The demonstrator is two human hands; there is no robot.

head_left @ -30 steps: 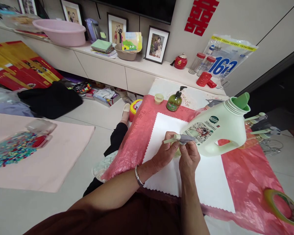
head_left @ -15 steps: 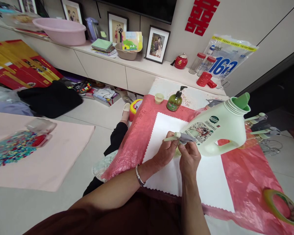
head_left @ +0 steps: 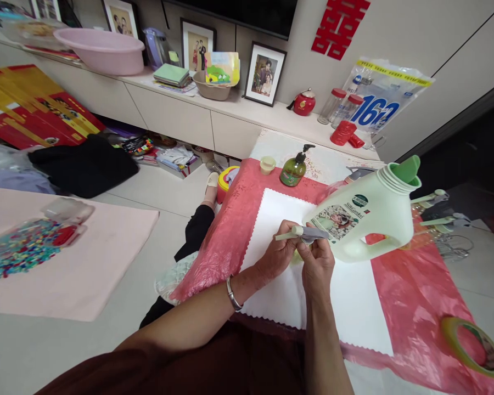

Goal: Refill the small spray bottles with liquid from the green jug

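Observation:
Both hands meet over a white scallop-edged sheet (head_left: 267, 296). Between them is a grey and pale green trigger spray head (head_left: 310, 232), lying roughly sideways. My left hand (head_left: 278, 255), with a silver bangle at the wrist, is closed around its pale green end. The fingers of my right hand (head_left: 318, 269) pinch its grey part from the right. Something pale yellowish shows just under the hands, mostly hidden. Right behind them stands a large pale green detergent jug (head_left: 370, 219), its mouth uncapped with a green spout inside.
Red plastic film (head_left: 226, 236) covers the table. A green pump bottle (head_left: 293, 171) and a small pale cup (head_left: 267, 164) stand toward the back. Tape (head_left: 473, 348) lies at the right front corner. More spray heads (head_left: 440, 220) show beyond the jug. A low cabinet (head_left: 168, 112) runs behind.
The spray head has turned slightly in my hands, and my right hand has shifted a little to the left. Everything else stands as before.

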